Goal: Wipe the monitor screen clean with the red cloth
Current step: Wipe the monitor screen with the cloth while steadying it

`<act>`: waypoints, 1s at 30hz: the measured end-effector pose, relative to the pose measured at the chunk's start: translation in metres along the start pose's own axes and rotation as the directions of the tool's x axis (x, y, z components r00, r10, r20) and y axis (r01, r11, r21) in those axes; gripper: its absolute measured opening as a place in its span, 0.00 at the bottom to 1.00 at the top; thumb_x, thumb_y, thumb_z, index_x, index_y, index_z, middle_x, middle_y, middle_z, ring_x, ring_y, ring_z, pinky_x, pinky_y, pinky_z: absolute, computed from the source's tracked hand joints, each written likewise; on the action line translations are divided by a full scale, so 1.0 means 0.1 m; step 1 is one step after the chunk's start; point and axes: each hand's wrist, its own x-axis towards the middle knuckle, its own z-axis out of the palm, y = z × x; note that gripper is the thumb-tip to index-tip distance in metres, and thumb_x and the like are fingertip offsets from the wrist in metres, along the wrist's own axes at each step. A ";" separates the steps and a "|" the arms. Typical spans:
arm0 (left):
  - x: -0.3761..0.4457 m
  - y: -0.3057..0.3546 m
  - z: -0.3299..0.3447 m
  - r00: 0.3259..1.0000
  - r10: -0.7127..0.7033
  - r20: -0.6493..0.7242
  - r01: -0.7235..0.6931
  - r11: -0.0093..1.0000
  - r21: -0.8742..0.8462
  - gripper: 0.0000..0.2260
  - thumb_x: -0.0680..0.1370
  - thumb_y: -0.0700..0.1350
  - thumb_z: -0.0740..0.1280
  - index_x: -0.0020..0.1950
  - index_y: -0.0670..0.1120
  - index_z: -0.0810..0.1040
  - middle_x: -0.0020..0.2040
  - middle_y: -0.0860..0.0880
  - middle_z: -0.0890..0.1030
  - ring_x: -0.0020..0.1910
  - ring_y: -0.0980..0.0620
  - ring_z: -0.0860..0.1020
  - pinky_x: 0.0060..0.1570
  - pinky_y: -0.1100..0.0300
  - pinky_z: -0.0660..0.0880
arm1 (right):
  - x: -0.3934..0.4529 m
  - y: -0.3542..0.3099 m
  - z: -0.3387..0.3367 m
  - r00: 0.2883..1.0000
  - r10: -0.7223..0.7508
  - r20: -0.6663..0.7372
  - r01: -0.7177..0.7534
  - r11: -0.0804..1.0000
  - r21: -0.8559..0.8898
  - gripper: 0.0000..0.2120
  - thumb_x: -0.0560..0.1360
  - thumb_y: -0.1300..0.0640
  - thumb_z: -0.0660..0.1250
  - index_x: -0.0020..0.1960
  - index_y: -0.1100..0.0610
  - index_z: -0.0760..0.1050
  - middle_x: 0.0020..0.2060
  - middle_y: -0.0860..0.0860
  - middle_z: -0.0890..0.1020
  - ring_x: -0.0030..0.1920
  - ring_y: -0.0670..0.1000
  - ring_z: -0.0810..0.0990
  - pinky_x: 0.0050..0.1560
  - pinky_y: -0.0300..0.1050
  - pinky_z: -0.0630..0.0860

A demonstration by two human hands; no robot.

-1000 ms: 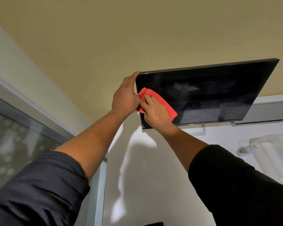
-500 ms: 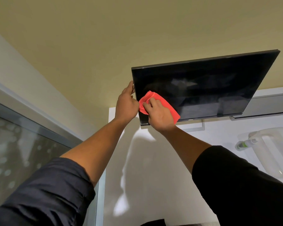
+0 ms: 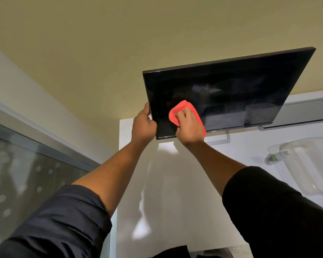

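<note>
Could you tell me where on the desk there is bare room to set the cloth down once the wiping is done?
The widest bare patch of the white desk lies between the two forearms, below the monitor. A smaller strip lies between the right arm and the clear container. The right side is crowded: the container, a small bottle and the monitor's base sit there.

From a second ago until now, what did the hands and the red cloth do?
The right hand slid the red cloth away from the monitor's left edge, further onto the screen. The left hand slipped down that edge, from the top corner toward the bottom. It still steadies the monitor, and the right hand still holds the cloth.
</note>
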 end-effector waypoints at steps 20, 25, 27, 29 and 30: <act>-0.06 0.01 0.05 0.994 -0.093 0.049 0.095 0.995 -0.037 0.33 0.71 0.40 0.56 0.77 0.56 0.64 0.62 0.51 0.81 0.56 0.52 0.81 0.55 0.54 0.80 | -0.05 -0.30 0.31 0.987 -0.140 0.078 0.113 0.953 0.279 0.15 0.76 0.65 0.63 0.62 0.55 0.75 0.55 0.54 0.76 0.49 0.56 0.77 0.51 0.49 0.78; -0.07 0.02 0.04 0.996 -0.068 0.055 0.071 0.996 -0.060 0.39 0.67 0.36 0.52 0.77 0.58 0.64 0.65 0.53 0.80 0.58 0.53 0.79 0.51 0.58 0.78 | -0.10 -0.03 0.26 0.999 0.004 0.048 -0.014 0.977 0.215 0.15 0.75 0.65 0.62 0.60 0.54 0.75 0.55 0.53 0.76 0.49 0.55 0.76 0.47 0.45 0.75; -0.06 0.04 0.05 0.996 -0.069 0.050 0.072 0.996 -0.057 0.38 0.67 0.35 0.52 0.76 0.58 0.65 0.66 0.54 0.79 0.62 0.50 0.78 0.52 0.61 0.75 | -0.15 0.13 0.21 0.996 0.082 0.022 -0.085 0.973 0.216 0.16 0.72 0.67 0.61 0.55 0.55 0.76 0.54 0.53 0.76 0.46 0.56 0.75 0.44 0.42 0.69; -0.07 0.05 0.06 0.995 -0.083 0.048 0.086 0.995 -0.055 0.37 0.69 0.34 0.53 0.76 0.58 0.65 0.67 0.53 0.78 0.65 0.47 0.77 0.53 0.63 0.73 | -0.17 0.23 0.19 0.988 0.152 0.019 -0.152 0.963 0.222 0.16 0.70 0.70 0.60 0.54 0.57 0.76 0.53 0.55 0.76 0.46 0.58 0.75 0.44 0.44 0.69; -0.07 0.05 0.06 0.995 -0.089 0.050 0.091 0.994 -0.055 0.36 0.70 0.34 0.53 0.77 0.57 0.64 0.68 0.52 0.77 0.66 0.46 0.77 0.53 0.63 0.73 | -0.18 0.24 0.19 0.983 0.184 0.026 -0.185 0.958 0.218 0.16 0.69 0.70 0.61 0.53 0.58 0.76 0.53 0.56 0.75 0.46 0.59 0.75 0.44 0.45 0.71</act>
